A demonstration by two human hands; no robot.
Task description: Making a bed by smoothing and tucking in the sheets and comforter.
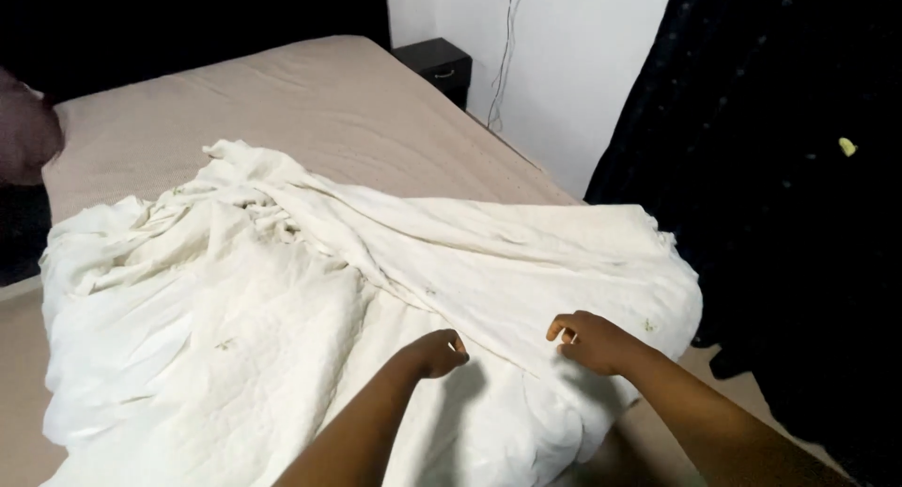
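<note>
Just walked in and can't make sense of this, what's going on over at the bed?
A person is leaning over a bed with a tan mattress, working on a rumpled white quilt heaped across it. The left hand and right hand both rest on the quilt near its front edge, fingers curled into the fabric. A small dark nightstand stands by the white wall.

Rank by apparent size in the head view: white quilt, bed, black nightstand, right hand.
1. bed
2. white quilt
3. Unsure: right hand and black nightstand look alike; the hand is nearer the camera.
</note>
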